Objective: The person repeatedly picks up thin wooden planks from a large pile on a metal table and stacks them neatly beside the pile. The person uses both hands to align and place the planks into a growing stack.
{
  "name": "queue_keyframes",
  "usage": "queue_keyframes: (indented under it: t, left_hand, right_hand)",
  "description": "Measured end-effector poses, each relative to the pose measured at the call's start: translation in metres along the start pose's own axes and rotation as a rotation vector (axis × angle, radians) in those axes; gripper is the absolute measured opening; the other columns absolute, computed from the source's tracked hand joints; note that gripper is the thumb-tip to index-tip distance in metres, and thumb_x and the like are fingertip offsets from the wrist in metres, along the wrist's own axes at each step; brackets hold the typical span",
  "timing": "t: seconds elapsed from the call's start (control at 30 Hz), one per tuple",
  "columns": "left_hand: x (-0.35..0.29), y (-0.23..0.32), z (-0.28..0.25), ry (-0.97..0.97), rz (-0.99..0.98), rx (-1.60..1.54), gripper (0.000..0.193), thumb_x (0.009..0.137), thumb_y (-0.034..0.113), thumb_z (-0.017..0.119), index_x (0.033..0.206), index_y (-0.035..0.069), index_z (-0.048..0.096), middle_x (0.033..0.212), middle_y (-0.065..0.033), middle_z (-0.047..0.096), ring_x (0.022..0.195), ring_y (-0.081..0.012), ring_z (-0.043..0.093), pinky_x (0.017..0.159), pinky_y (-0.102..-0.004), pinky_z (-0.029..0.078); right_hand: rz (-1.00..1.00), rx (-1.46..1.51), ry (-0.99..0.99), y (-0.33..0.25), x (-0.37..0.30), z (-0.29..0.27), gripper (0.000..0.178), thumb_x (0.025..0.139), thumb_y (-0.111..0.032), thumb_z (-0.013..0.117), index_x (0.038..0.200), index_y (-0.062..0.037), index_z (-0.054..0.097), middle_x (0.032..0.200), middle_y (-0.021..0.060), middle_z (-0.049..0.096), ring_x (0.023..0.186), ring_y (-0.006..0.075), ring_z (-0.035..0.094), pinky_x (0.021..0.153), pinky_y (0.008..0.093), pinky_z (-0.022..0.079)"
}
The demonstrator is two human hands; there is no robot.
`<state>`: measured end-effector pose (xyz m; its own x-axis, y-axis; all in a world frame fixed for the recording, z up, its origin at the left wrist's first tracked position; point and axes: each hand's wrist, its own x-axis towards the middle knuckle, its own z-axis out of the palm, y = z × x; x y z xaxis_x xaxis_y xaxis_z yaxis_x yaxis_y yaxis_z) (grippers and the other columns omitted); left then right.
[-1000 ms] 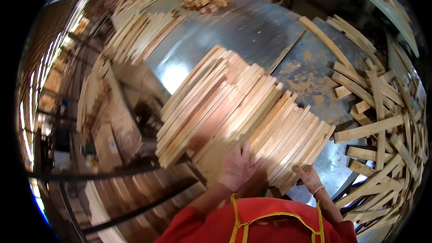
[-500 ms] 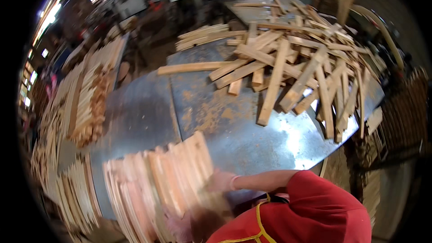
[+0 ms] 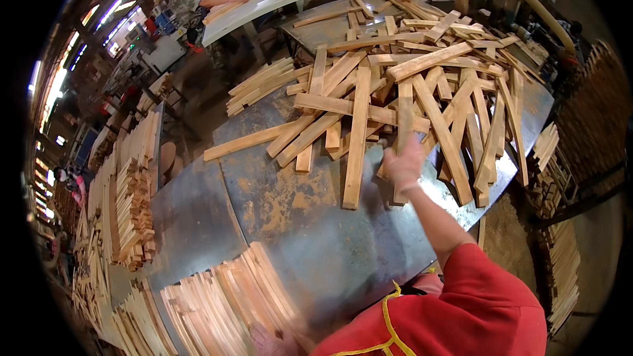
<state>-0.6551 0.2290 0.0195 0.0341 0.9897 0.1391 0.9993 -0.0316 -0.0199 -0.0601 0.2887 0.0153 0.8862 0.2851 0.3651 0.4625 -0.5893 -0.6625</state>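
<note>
Wooden slats heaped loose across metal surface, top right of centre. Right hand now stretched out to near edge of heap, where half a second ago it was pulled in close to body; fingers blurred, spread cannot be told, nothing seen gripped. Left hand laid at lower edge on squared stack of slats, grip cannot be told. Reach judged as start of next pick-up. No packages, labels or signs legible.
</note>
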Motion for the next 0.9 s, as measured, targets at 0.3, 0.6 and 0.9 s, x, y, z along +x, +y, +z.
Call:
queue_keyframes:
  t: [0.3,0.6,0.9]
  left_hand:
    - [0.004,0.235,-0.003,-0.359,0.285,-0.609,0.100,0.082,0.039,0.084,0.161,0.003,0.036,0.158,-0.0275,0.044,0.143,-0.0450,0.047,0.118,-0.0491,0.041]
    - [-0.015,0.240,0.029,-0.883,0.182,-0.539,0.066,0.092,0.038,0.067,0.149,0.009,0.054,0.130,-0.0227,0.069,0.120,-0.0440,0.064,0.104,-0.0472,0.051]
    - [-0.086,0.095,0.014,-0.253,-0.028,0.025,0.075,0.091,0.040,0.069,0.155,0.006,0.047,0.157,-0.0174,0.047,0.148,-0.0409,0.039,0.122,-0.0567,0.030]
  right_hand:
    - [0.257,0.588,-0.510,0.048,-0.078,-0.007,0.113,0.080,-0.018,0.080,0.167,0.0004,0.010,0.140,0.0291,0.060,0.127,0.0439,0.061,0.113,0.0427,0.048]
    - [0.211,0.606,-1.326,0.055,-0.125,-0.049,0.068,0.092,-0.030,0.076,0.149,-0.0014,0.052,0.134,0.0240,0.067,0.127,0.0291,0.064,0.106,0.0390,0.051]
    - [0.624,0.800,-0.849,0.010,-0.053,0.060,0.047,0.092,-0.011,0.075,0.129,-0.0008,0.047,0.094,0.0087,0.061,0.068,0.0179,0.057,0.059,0.0341,0.046]
